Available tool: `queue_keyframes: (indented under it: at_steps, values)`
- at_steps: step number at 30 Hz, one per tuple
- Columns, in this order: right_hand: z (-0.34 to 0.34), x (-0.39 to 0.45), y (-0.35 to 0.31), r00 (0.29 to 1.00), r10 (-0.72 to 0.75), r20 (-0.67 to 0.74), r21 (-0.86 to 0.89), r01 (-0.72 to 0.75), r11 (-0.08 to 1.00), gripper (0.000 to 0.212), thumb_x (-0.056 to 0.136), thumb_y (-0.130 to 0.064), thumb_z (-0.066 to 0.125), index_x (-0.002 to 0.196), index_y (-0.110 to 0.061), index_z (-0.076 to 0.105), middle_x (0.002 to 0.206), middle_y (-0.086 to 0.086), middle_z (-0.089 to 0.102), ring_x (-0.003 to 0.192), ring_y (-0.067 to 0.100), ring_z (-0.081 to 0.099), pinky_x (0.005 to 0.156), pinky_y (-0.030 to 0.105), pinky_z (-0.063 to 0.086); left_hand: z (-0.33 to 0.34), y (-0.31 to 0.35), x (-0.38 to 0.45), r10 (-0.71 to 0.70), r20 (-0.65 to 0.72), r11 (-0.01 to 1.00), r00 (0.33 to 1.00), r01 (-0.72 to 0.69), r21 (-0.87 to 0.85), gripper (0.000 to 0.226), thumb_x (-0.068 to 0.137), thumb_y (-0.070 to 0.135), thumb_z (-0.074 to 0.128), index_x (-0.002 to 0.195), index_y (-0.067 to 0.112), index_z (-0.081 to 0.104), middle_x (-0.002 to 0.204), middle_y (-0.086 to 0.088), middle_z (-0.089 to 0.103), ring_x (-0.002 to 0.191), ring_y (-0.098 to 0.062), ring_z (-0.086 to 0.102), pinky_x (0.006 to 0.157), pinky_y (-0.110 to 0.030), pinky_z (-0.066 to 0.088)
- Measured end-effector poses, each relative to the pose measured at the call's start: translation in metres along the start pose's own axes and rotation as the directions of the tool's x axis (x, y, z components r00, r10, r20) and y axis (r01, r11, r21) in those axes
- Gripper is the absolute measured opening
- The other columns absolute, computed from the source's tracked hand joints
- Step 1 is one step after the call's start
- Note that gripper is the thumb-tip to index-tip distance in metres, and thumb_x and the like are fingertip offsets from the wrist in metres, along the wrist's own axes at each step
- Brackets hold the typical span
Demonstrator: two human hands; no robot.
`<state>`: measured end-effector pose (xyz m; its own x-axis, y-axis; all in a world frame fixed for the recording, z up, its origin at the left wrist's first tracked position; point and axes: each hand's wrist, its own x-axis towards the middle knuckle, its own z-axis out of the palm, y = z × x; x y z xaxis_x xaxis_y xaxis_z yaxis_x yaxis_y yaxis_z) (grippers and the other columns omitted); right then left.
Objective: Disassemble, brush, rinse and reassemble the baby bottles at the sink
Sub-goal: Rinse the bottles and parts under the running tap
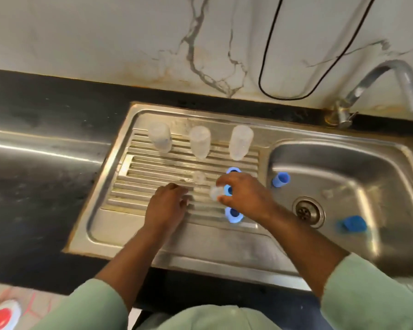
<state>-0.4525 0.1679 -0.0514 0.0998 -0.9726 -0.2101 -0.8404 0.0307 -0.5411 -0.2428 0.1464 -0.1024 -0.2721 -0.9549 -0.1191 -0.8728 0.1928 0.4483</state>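
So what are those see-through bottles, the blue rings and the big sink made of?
The three bottles look like cloudy clear plastic: the ribs of the drainboard show faintly through them. The blue rings look like smooth, solid-coloured plastic. The sink looks like steel, most likely stainless: grey, shiny, with bright streaks of reflected light, and dull stains near its rim.

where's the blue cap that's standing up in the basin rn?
Head view: the blue cap stands against the left wall of the sink basin, just right of the draining board, up-left of the drain.
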Motion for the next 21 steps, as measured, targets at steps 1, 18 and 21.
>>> queue_keyframes:
  at_steps: [1, 18, 21]
  values:
    - [0.009, 0.007, -0.009, 1.0, -0.025, 0.008, -0.053, 0.026, 0.998, 0.031, 0.084, -0.023, 0.066, 0.115, -0.021, 0.066, 0.116, -0.004, 0.064, 0.11, 0.016, 0.055, 0.084, 0.032, 0.046, 0.001, -0.003, 0.0, 0.018, -0.002, 1.0, 1.0, -0.018, 0.002, 0.026, 0.088, 0.015, 0.068, 0.112, 0.019, 0.074, 0.113, -0.005, 0.069, 0.105, -0.029, 0.06, 0.089, -0.038, 0.047]
    - [0.034, 0.023, -0.031, 0.998, 0.022, 0.054, -0.094, -0.017, 0.995, 0.034, 0.088, -0.014, 0.056, 0.12, -0.022, 0.063, 0.114, -0.003, 0.063, 0.109, 0.019, 0.057, 0.084, 0.039, 0.051, -0.005, 0.003, 0.002, 0.045, -0.169, 0.986, 0.985, -0.07, -0.148, 0.029, 0.09, 0.001, 0.056, 0.111, 0.011, 0.074, 0.107, -0.006, 0.071, 0.098, -0.023, 0.064, 0.081, -0.028, 0.047]
    - [0.011, 0.007, -0.003, 0.991, 0.118, -0.057, -0.032, -0.12, 0.992, 0.029, 0.088, -0.015, 0.055, 0.113, -0.023, 0.066, 0.107, -0.003, 0.064, 0.102, 0.019, 0.059, 0.084, 0.037, 0.049, -0.002, 0.035, 0.01, 0.108, -0.247, 0.979, 0.963, -0.146, -0.14, 0.026, 0.082, -0.002, 0.06, 0.1, 0.009, 0.076, 0.093, -0.008, 0.071, 0.089, -0.031, 0.065, 0.076, -0.032, 0.05]
